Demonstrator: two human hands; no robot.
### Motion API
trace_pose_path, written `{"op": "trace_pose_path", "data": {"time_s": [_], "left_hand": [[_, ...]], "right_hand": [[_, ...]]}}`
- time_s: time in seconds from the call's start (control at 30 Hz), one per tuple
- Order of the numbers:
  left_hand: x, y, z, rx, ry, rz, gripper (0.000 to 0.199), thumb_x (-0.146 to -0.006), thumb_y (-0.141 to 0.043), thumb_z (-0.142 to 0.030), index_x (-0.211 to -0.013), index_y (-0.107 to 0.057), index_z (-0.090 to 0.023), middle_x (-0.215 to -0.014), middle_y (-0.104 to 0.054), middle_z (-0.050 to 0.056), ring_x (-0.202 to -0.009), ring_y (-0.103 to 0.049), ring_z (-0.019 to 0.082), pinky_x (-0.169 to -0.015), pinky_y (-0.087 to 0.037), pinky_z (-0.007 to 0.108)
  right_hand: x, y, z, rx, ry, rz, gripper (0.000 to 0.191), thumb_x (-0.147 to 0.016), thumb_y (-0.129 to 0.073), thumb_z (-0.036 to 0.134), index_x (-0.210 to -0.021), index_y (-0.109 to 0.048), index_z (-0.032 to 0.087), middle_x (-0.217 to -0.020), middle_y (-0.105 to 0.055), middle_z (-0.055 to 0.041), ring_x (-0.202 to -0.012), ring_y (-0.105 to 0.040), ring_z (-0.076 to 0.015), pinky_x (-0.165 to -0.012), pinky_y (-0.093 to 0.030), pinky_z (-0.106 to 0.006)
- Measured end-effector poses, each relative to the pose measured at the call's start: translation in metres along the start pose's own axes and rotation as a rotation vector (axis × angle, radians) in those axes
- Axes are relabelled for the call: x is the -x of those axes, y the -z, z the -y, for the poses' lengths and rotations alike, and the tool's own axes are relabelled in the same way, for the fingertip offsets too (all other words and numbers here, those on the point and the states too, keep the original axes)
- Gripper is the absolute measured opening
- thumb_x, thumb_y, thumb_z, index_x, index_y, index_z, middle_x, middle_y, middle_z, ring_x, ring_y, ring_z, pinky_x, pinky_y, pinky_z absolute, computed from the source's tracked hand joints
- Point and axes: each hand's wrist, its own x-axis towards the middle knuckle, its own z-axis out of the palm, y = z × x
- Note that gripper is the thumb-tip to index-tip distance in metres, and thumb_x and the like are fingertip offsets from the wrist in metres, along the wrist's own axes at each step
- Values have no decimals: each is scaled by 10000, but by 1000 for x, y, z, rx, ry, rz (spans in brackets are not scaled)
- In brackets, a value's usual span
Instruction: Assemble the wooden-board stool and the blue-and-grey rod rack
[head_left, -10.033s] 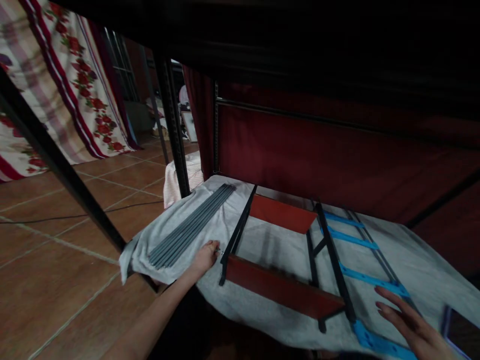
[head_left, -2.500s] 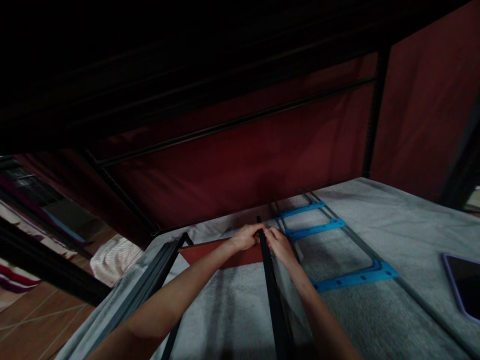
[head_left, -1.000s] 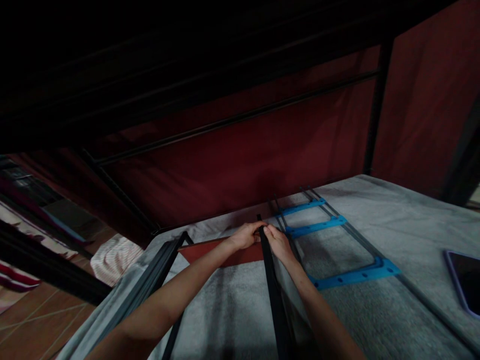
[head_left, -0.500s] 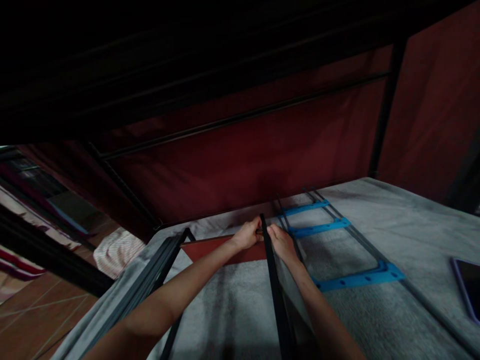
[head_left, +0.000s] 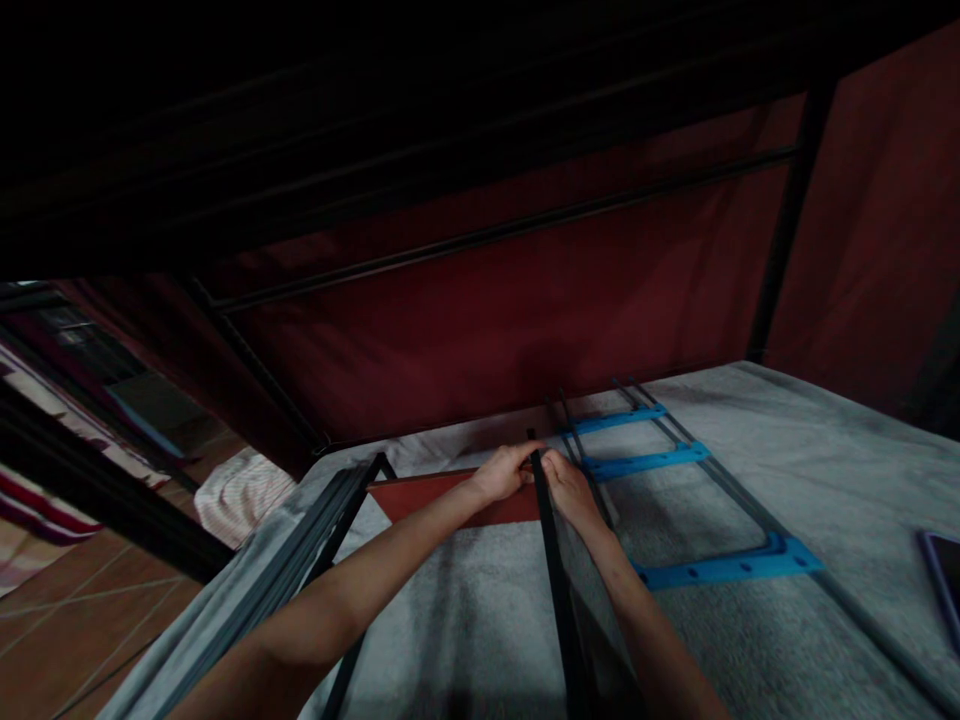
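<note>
A black bar (head_left: pixel 556 570) runs lengthwise between my two hands. On its left side, my left hand (head_left: pixel 507 473) is closed at the bar, its index finger laid across near the far end. My right hand (head_left: pixel 568 486) wraps the same bar from the right, thumb near the other hand's fingertips. A reddish-brown board (head_left: pixel 420 498) spans from this bar to a second black bar (head_left: pixel 360 510) on the left, partly covered by my left forearm. Small parts between the fingers are hidden.
Blue brackets (head_left: pixel 731 571) joined by grey rods (head_left: pixel 870 622) lie to the right on a grey cloth-covered surface (head_left: pixel 840 450). A phone (head_left: pixel 946 580) sits at the right edge. Grey tubes (head_left: pixel 281 555) lie at left. Dark red fabric (head_left: pixel 510 320) hangs behind.
My left index finger has moved from beside the black bar to across it. My right hand keeps its place on the bar. The view has shifted slightly.
</note>
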Motion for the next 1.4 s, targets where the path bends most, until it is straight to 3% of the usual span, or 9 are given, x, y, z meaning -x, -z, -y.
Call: {"op": "trace_pose_path", "data": {"time_s": [0.1, 0.27, 0.4, 0.63, 0.9, 1.07, 1.4], "left_hand": [[0, 0, 2, -21, -56, 25, 474, -777, -555, -100, -1241, -595, -191, -1137, -687, 65, -1015, -640, 194, -889, -471, 265], [-2, 4, 1, -45, -27, 50, 457, -763, -593, -130, -1214, -612, -204, -1051, -707, 34, -915, -649, 179, -815, -480, 244], [-3, 7, -1, -29, -32, 52, 443, -760, -609, -151, -1201, -618, -191, -1019, -708, 23, -892, -643, 166, -798, -481, 230], [-2, 2, -1, -68, 37, 17, 646, -770, -607, -146, -1400, -465, -151, -1142, -688, 105, -987, -651, 208, -864, -494, 283], [-2, 3, -3, -33, -1, 44, 542, -791, -586, -145, -1330, -537, -174, -1209, -671, 91, -1078, -636, 219, -930, -482, 305], [-2, 4, -2, -19, -15, 45, 599, -774, -600, -127, -1362, -503, -187, -1246, -654, 81, -1125, -612, 205, -952, -467, 301], [-2, 7, 2, 0, -70, 43, 447, -739, -568, -111, -1171, -641, -198, -975, -715, 34, -886, -653, 183, -773, -466, 242]], "right_hand": [[0, -5, -1, -28, -57, -24, 351, -942, -286, 471, -850, -550, 259, -833, -643, -21, -833, -605, -196, -718, -412, -283], [0, -7, 0, -137, -111, -50, 397, -937, -267, 504, -855, -572, 263, -814, -644, -24, -854, -611, -201, -746, -435, -290], [1, 1, 2, -125, -73, -26, 318, -925, -314, 480, -853, -532, 260, -789, -611, -3, -762, -599, -187, -713, -433, -289], [1, 3, 3, 57, 28, -4, 252, -936, -304, 363, -909, -527, 250, -833, -628, -11, -809, -605, -183, -696, -389, -267], [1, 3, 5, 83, -25, 2, 281, -952, -282, 378, -898, -532, 261, -839, -645, -10, -804, -618, -185, -701, -404, -274], [6, 11, 6, 85, 93, 16, 250, -958, -297, 333, -956, -536, 259, -952, -644, -24, -923, -620, -184, -796, -433, -296], [-1, 23, 12, 178, 207, 133, 221, -972, -282, 265, -941, -501, 250, -952, -590, -39, -928, -601, -183, -834, -451, -317]]}}
